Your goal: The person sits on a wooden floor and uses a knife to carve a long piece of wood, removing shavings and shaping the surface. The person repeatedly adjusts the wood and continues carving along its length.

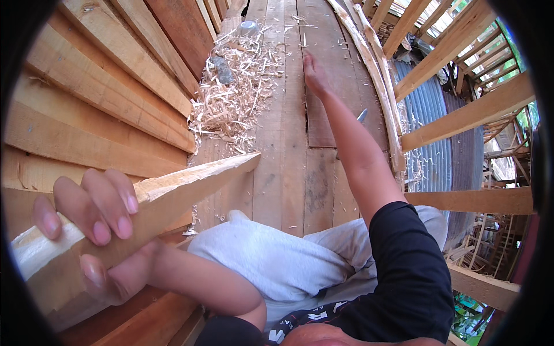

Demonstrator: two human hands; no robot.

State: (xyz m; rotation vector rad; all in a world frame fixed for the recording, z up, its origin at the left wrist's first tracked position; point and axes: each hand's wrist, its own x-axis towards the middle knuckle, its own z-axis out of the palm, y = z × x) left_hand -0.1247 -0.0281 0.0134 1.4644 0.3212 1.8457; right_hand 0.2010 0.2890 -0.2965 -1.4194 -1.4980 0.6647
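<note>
My left hand (107, 225) is wrapped round a pale wooden beam (173, 202), thumb beneath and fingers over its top edge. The beam slants from the lower left toward the middle, its upper edge rough-cut and its far end tapered. My right arm reaches far forward, and my right hand (315, 75) is over the plank floor (281, 190) with its fingers stretched out, seen edge-on. Nothing shows in its grasp. Beside my right forearm, a metal blade (362, 115) pokes out; the forearm hides the rest of it.
Curled wood shavings (231, 109) lie heaped left of centre, with a crumpled grey item (221, 70) and a small translucent container (249, 27) among them. Stacked boards (104, 92) line the left. Peeled poles (378, 69) and a slatted railing (461, 127) bound the right.
</note>
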